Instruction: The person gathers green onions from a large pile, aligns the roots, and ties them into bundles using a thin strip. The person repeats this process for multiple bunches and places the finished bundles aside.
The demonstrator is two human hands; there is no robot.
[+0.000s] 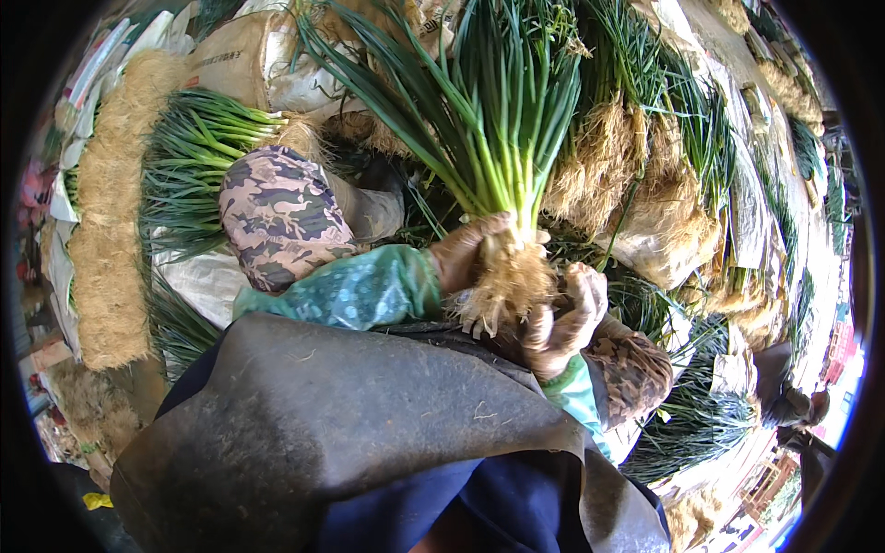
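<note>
A bunch of green onions [515, 148] stands upright in front of me, leaves fanned toward the top of the view. My left hand [470, 249] grips it around the pale stems, just above the root mass [508, 283]. Close to the right side of these roots is my right hand [567, 321], its fingers bent. Whether those fingers pinch any root strands cannot be made out. Translucent green sleeve covers [352, 287] are on both forearms. A dark, dirt-smudged apron [332, 408] lies over my lap, between knees in camouflage cloth [283, 214].
Left of my knee lie more green onions [197, 155], beside a tall stack with roots facing out [114, 214]. Woven sacks [228, 62] stand behind them. Rooty bunches [598, 166] and a leaf pile [691, 435] fill the right side. Loose leaves litter the ground between my legs.
</note>
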